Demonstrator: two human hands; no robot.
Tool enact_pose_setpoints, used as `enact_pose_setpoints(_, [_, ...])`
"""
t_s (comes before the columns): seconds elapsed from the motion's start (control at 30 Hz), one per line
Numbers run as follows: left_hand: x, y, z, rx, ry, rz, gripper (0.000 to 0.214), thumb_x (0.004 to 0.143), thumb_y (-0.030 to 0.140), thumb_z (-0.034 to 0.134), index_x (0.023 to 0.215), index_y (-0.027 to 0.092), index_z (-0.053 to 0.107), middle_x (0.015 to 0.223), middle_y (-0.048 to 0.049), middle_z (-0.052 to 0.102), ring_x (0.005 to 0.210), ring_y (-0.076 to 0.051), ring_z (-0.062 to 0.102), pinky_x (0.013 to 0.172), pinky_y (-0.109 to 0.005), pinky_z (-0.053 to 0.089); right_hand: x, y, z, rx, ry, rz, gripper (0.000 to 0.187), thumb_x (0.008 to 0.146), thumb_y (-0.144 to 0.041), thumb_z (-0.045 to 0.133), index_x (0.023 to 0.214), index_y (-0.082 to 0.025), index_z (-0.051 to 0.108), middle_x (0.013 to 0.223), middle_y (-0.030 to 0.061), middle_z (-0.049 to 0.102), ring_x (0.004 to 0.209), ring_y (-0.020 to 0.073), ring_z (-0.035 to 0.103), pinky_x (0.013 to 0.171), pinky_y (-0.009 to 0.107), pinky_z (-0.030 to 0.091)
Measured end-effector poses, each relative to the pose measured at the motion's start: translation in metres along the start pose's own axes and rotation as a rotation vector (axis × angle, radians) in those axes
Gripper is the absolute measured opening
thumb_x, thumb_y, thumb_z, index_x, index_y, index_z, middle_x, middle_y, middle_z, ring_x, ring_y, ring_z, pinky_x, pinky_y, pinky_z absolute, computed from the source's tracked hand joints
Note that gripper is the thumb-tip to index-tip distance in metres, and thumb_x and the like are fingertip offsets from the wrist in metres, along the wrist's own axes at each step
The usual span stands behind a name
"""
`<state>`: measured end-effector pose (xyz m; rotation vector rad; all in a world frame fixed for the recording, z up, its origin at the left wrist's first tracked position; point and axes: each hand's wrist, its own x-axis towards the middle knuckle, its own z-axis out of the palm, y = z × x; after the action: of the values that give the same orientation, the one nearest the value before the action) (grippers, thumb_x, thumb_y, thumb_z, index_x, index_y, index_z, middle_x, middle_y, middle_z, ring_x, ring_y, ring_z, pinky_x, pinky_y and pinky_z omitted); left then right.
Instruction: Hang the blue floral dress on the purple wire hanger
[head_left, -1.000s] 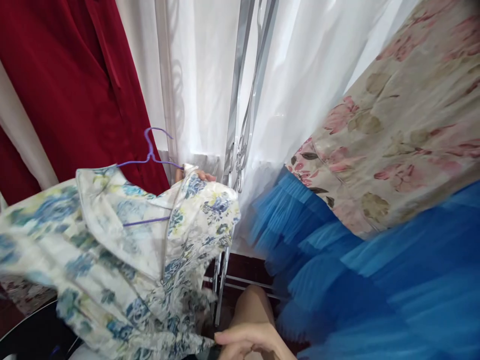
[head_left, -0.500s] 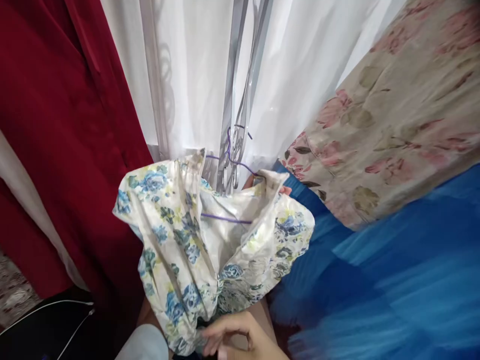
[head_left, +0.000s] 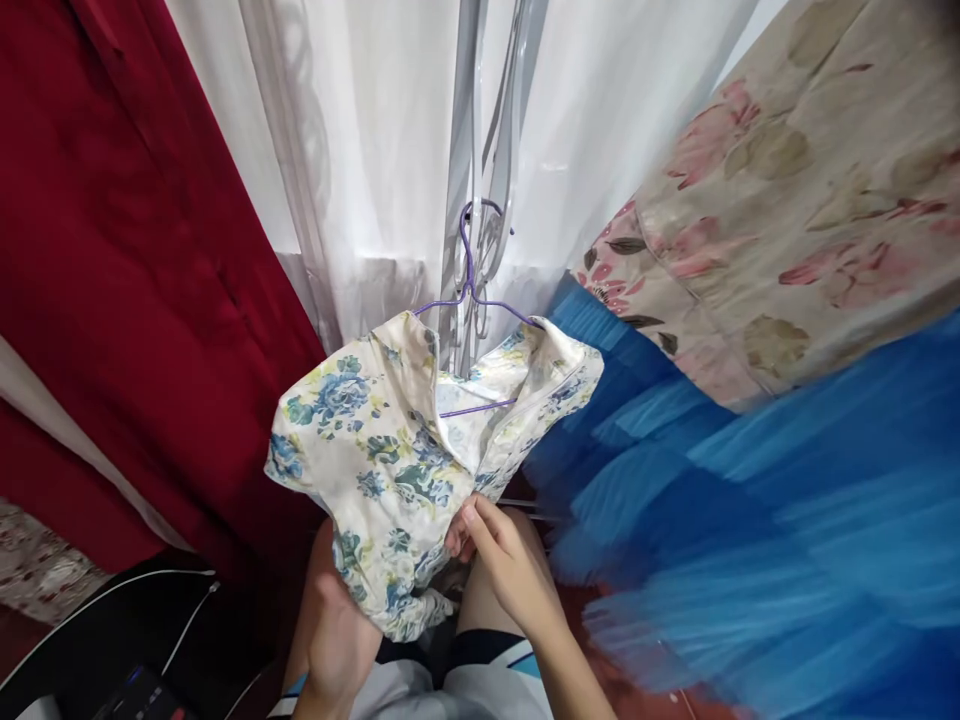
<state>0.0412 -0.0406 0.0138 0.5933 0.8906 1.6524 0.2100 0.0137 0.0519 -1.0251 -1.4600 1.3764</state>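
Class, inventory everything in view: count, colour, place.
Garment: one, cream, centre
Hanger: one, purple, in garment
Stand: one, grey, top
Curtain: unclear, white, back
Drape: unclear, red, left
Flowered cloth: one, beige, upper right
Ruffles: several, blue, right
Patterned cloth: one, pale, left
Round surface: one, black, lower left
Cord: unclear, white, lower left
Device: one, dark, lower left
Floor: one, reddish, bottom
Shorts: one, mostly white, bottom
Legs: two, bottom
Left hand: one, garment's left
Right hand: one, garment's front
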Motion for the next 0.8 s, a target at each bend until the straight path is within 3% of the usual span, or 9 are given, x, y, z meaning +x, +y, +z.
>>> enact_pose_setpoints(0.13, [-0.012, -0.003, -0.008, 0.15, 0.22, -0.046, 0.075, 0.057, 0.038, 0.09, 0.126, 0.019, 0.066, 0.1, -0.0093, 0.075, 0.109, -0.036, 0.068, 0.098, -0.045, 0.054, 0.016, 0.011, 0.013, 0.045, 0.125, -0.025, 0.029, 0.097, -0.048, 0.049, 0.081, -0.024, 0.05, 0.07, 0.001, 0.062, 0.06, 0.0171, 0.055, 0.057, 0.028, 0.044])
enact_pose_setpoints(0.23, [-0.01, -0.002, -0.002, 0.11, 0.165, -0.096, 0.072, 0.058, 0.039, 0.09, 0.123, 0.017, 0.067, 0.097, -0.0098, 0.075, 0.106, -0.034, 0.069, 0.095, -0.044, 0.056, 0.023, 0.024, 0.02, 0.114, 0.184, -0.018, 0.022, 0.094, -0.046, 0.053, 0.088, -0.025, 0.047, 0.064, -0.0026, 0.06, 0.054, 0.0159, 0.053, 0.051, 0.026, 0.041])
enact_pose_setpoints(0.37, [0.0, 0.0, -0.004, 0.078, 0.18, -0.068, 0.068, 0.062, 0.038, 0.088, 0.123, 0.02, 0.065, 0.102, -0.0077, 0.073, 0.105, -0.03, 0.069, 0.096, -0.043, 0.055, 0.026, 0.029, 0.012, 0.159, 0.082, -0.015, 0.02, 0.093, -0.039, 0.053, 0.082, -0.023, 0.047, 0.057, -0.0054, 0.054, 0.049, 0.0124, 0.047, 0.05, 0.024, 0.036])
enact_pose_setpoints(0.43, [0.008, 0.002, -0.016, 0.161, 0.285, 0.072, 0.061, 0.067, 0.036, 0.085, 0.122, 0.021, 0.065, 0.106, -0.0067, 0.071, 0.104, -0.027, 0.067, 0.095, -0.04, 0.054, 0.025, 0.026, 0.003, 0.105, 0.102, -0.018, 0.024, 0.093, -0.036, 0.053, 0.074, -0.022, 0.048, 0.053, -0.0059, 0.05, 0.048, 0.0106, 0.042, 0.051, 0.024, 0.034])
enact_pose_setpoints(0.53, [0.021, 0.002, -0.038, 0.393, 0.551, 0.524, 0.05, 0.07, 0.029, 0.083, 0.116, 0.019, 0.065, 0.108, -0.0057, 0.067, 0.1, -0.02, 0.064, 0.093, -0.034, 0.051, 0.018, 0.024, -0.005, 0.034, 0.127, 0.038, 0.032, 0.092, -0.034, 0.055, 0.064, -0.021, 0.046, 0.046, -0.0064, 0.046, 0.044, 0.0086, 0.037, 0.048, 0.023, 0.03])
enact_pose_setpoints(0.57, [0.024, -0.001, -0.043, 0.464, 0.57, 0.674, 0.046, 0.071, 0.026, 0.082, 0.113, 0.019, 0.065, 0.106, -0.0054, 0.066, 0.098, -0.019, 0.062, 0.092, -0.033, 0.05, 0.016, 0.024, -0.005, 0.034, 0.12, 0.067, 0.033, 0.092, -0.035, 0.055, 0.063, -0.02, 0.047, 0.045, -0.0061, 0.047, 0.042, 0.0085, 0.037, 0.047, 0.023, 0.029])
enact_pose_setpoints(0.63, [0.028, -0.012, -0.042, 0.616, 0.399, 0.804, 0.032, 0.076, 0.022, 0.077, 0.106, 0.019, 0.065, 0.102, -0.0057, 0.064, 0.098, -0.019, 0.061, 0.092, -0.034, 0.05, 0.011, 0.026, 0.003, 0.074, 0.117, 0.104, 0.031, 0.091, -0.036, 0.055, 0.065, -0.02, 0.051, 0.043, -0.0049, 0.051, 0.04, 0.0089, 0.04, 0.045, 0.023, 0.029])
enact_pose_setpoints(0.73, [0.029, -0.038, -0.02, 0.839, -0.029, 0.632, 0.024, 0.085, 0.021, 0.066, 0.109, 0.019, 0.065, 0.108, -0.009, 0.066, 0.106, -0.023, 0.062, 0.095, -0.037, 0.049, 0.004, 0.028, 0.023, 0.155, 0.13, 0.106, 0.03, 0.089, -0.041, 0.061, 0.07, -0.019, 0.055, 0.048, -0.0025, 0.058, 0.04, 0.0091, 0.045, 0.043, 0.021, 0.034])
enact_pose_setpoints(0.8, [0.031, -0.053, -0.002, 0.871, -0.14, 0.52, 0.024, 0.088, 0.022, 0.059, 0.112, 0.019, 0.065, 0.108, -0.0096, 0.068, 0.103, -0.023, 0.064, 0.091, -0.036, 0.051, 0.0, 0.028, 0.034, 0.18, 0.134, 0.085, 0.034, 0.088, -0.044, 0.065, 0.069, -0.018, 0.056, 0.05, -0.0011, 0.061, 0.04, 0.0084, 0.046, 0.043, 0.02, 0.036])
